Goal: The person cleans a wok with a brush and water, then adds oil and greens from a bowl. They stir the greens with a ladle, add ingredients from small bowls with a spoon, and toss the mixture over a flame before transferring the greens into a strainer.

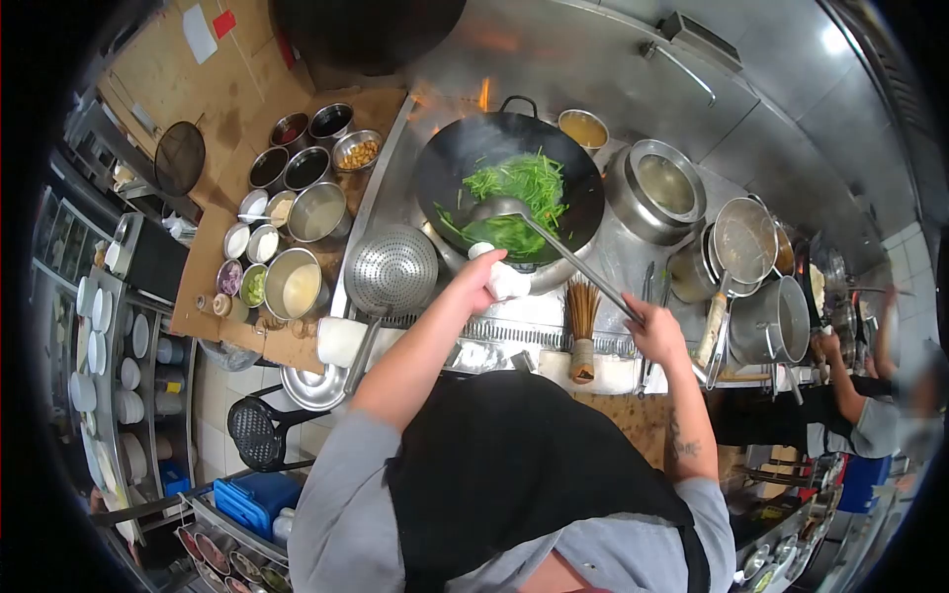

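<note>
A black wok [578,163] sits over the burner with green vegetable strips [539,178] in it, and steam rises from them. My left hand [476,284] is closed around a folded white cloth [509,282] at the wok's near rim; the cloth hides whatever handle is there. Wrapped round the long handle of a metal ladle [504,207], my right hand [656,333] is to the right of the wok. The ladle's bowl rests down among the vegetables. Just below the handle lies a bamboo brush [583,326].
Flames [484,95] show behind the wok. To the left stand a perforated strainer [391,269] and several seasoning containers [316,211]. A lidded steel pot [660,188], a mesh skimmer [745,240] and more pots are on the right. Another person's arm [840,371] is at far right.
</note>
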`<state>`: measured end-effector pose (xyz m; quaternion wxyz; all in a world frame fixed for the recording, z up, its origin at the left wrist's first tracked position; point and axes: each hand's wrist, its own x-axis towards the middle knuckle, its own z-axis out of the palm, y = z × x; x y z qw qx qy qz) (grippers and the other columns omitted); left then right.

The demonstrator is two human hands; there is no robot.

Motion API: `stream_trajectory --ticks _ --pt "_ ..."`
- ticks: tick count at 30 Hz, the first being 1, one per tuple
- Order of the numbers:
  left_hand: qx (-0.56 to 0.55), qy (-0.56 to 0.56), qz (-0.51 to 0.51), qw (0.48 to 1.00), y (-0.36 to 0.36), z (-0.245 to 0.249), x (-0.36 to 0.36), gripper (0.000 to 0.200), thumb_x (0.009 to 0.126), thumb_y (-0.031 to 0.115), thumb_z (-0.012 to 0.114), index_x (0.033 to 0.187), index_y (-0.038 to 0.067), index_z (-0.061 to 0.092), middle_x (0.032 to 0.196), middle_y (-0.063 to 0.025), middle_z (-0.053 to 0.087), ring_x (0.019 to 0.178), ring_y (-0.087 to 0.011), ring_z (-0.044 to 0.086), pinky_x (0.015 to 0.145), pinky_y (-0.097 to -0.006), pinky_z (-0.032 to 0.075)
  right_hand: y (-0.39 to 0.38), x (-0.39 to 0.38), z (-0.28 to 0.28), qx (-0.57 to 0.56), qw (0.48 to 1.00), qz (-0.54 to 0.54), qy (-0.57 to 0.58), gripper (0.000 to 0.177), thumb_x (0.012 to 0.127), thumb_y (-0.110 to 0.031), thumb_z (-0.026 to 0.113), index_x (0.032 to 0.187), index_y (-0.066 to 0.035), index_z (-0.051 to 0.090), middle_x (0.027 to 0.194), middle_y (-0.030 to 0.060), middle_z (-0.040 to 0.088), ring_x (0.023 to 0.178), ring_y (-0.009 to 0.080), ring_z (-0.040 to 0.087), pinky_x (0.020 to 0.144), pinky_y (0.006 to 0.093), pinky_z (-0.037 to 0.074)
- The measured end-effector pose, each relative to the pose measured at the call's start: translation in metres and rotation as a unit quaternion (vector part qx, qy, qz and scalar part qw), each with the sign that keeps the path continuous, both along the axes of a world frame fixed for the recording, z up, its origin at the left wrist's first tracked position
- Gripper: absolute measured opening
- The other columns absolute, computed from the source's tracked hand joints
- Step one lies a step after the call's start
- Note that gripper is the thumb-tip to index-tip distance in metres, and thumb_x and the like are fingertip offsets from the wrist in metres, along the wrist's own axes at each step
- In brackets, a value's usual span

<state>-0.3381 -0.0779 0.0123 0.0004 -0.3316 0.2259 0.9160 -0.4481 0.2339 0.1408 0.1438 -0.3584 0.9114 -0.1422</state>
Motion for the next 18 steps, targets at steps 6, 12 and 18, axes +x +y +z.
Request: stream_trajectory --ticks 6,12,18 --pt "-0.065 -0.050 0.118 0.990 0.051 0.005 0.012 0.024 0.089 0.007 0.056 0.109 -0.006 0.053 0.096 -0.0178 0.065 0.085 -0.0331 0.068 0.076 -0.0469 0.058 0.040 0.049 0.051 -0.048 0.997 -0.062 0.004 0.047 0.083 -0.012 0.067 0.130 -0.019 0.062 0.098 0.0240 0.067 0.097 0.0411 0.063 0.086 0.0461 0.050" --pt "-0.041 -0.063 0.096 0.993 0.058 0.034 0.012 0.013 0.084 0.003 0.057 0.095 -0.005 0.055 0.083 -0.0155 0.062 0.074 -0.0320 0.068 0.068 -0.0471 0.059 0.043 0.046 0.063 0.047 0.996 -0.077 -0.006 0.046 0.084 -0.014 0.067 0.130 -0.020 0.062 0.101 0.0224 0.068 0.097 0.0396 0.064 0.087 0.0457 0.050" --pt "-0.091 -0.045 0.098 0.990 0.063 -0.026 0.043 0.019 0.082 0.009 0.062 0.092 -0.007 0.059 0.084 -0.0115 0.063 0.075 -0.0236 0.066 0.067 -0.0378 0.056 -0.015 0.041 -0.036 -0.016 0.992 -0.116 0.041 0.049 0.086 -0.018 0.065 0.134 -0.022 0.058 0.094 0.0227 0.068 0.088 0.0411 0.066 0.082 0.0483 0.052"
